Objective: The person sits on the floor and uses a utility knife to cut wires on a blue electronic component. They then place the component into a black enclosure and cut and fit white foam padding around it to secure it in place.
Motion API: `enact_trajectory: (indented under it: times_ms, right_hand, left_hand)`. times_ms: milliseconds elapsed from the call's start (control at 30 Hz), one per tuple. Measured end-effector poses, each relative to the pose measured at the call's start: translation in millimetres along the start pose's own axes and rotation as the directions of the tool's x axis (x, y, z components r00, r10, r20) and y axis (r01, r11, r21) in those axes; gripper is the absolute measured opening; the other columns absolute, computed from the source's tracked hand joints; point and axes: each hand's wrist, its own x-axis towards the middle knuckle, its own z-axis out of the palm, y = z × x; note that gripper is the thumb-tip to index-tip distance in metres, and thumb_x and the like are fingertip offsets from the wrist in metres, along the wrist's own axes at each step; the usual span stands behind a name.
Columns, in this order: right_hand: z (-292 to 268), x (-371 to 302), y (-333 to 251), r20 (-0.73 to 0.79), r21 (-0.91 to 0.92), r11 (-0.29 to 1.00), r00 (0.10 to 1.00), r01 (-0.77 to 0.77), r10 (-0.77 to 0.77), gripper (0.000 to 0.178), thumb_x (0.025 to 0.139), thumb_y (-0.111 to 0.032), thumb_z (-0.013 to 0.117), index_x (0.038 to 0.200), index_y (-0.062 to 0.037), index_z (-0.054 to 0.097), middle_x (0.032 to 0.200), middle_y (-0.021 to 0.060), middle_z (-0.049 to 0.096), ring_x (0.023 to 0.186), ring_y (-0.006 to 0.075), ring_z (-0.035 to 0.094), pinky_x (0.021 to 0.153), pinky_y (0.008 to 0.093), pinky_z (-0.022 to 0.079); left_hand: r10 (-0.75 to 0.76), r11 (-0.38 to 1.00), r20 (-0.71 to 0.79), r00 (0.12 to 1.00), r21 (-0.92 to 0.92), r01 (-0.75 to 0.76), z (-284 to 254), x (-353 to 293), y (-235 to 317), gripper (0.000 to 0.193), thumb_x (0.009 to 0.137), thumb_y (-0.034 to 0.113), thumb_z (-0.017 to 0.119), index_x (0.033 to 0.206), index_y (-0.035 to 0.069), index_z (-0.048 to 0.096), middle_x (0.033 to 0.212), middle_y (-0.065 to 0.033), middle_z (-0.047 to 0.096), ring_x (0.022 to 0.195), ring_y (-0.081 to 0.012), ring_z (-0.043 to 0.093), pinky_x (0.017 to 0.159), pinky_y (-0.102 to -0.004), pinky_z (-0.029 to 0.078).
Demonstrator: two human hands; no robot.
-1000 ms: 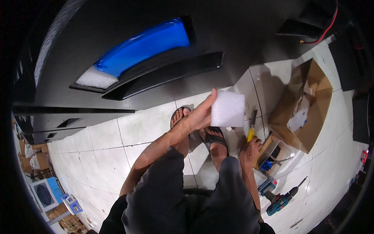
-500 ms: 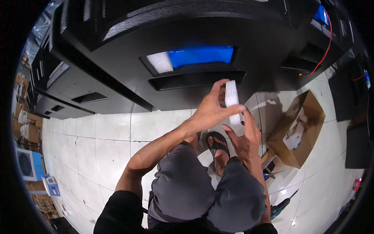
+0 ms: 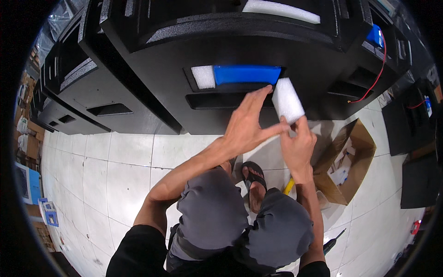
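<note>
A white foam block point(image 3: 288, 100) stands tilted in front of the black cabinet point(image 3: 157, 69), its upper end by the right end of a rectangular slot. My right hand point(image 3: 299, 145) pinches its lower end between thumb and fingers. To the left, my left hand point(image 3: 244, 122) is open, thumb and fingers spread. Its thumb tip is close to the block's lower corner; whether they touch I cannot tell. Inside the slot lies a blue wrapped pack point(image 3: 247, 74), with another white foam piece point(image 3: 203, 77) at its left end. An empty-looking recess point(image 3: 217, 101) runs below the slot.
An open cardboard box point(image 3: 364, 173) holding white scraps stands on the tiled floor at right. A drill point(image 3: 332, 243) lies nearer me. A foam strip point(image 3: 281, 10) rests atop the cabinet. At right, a red wire point(image 3: 385, 60) hangs from another blue pack point(image 3: 375, 36).
The foam block has moved up toward the slot's right end and tilted. My left hand has released it, and my right hand now grips its lower end. The view has shifted slightly.
</note>
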Motion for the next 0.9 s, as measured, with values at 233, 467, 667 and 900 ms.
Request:
enact_trajectory:
  times_ms: [233,467,667,900]
  right_hand:
    - [6,23,-8,-0.018,0.027,1.0,1.0,-0.007,0.008,0.024,0.088,-0.015,0.069,0.081,0.0021,0.054,0.067,0.0234,0.063,0.062,0.0411,0.065,0.054,0.0453,0.049]
    - [15,24,-20,-0.056,-0.035,0.999,0.998,-0.018,0.016,0.022,0.086,-0.012,0.071,0.079,0.002,0.055,0.063,0.0203,0.063,0.056,0.037,0.065,0.052,0.0404,0.049]
    - [25,24,-5,-0.133,0.067,0.997,0.99,0.048,-0.039,0.016,0.088,-0.007,0.07,0.084,0.0049,0.06,0.067,0.0174,0.065,0.056,0.0225,0.067,0.052,0.033,0.049]
    - [26,22,-31,-0.073,-0.142,0.981,0.99,-0.131,0.122,0.027,0.092,-0.015,0.068,0.1,0.01,0.067,0.079,0.0109,0.072,0.067,0.0106,0.064,0.064,0.0287,0.052]
  left_hand:
    - [0.411,0.783,-0.004,0.912,0.513,-0.351,-15,26,-40,0.071,0.073,0.02,0.08,0.134,0.0,0.05,0.137,-0.0164,0.052,0.128,-0.0339,0.049,0.111,-0.0482,0.034]
    - [0.336,0.588,0.14,0.932,0.742,-0.323,-18,24,-69,0.07,0.083,0.026,0.07,0.145,0.008,0.042,0.149,-0.0074,0.043,0.136,-0.0247,0.042,0.113,-0.0432,0.03]
    - [0.374,0.51,0.192,0.907,0.775,-0.374,-23,26,-81,0.071,0.086,0.024,0.068,0.15,0.015,0.037,0.153,-0.0022,0.04,0.139,-0.0193,0.039,0.118,-0.041,0.023]
    - [0.365,0.551,0.176,0.914,0.75,-0.365,-26,20,-84,0.072,0.088,0.024,0.064,0.152,0.016,0.032,0.156,-0.0007,0.035,0.14,-0.0186,0.037,0.119,-0.0405,0.025]
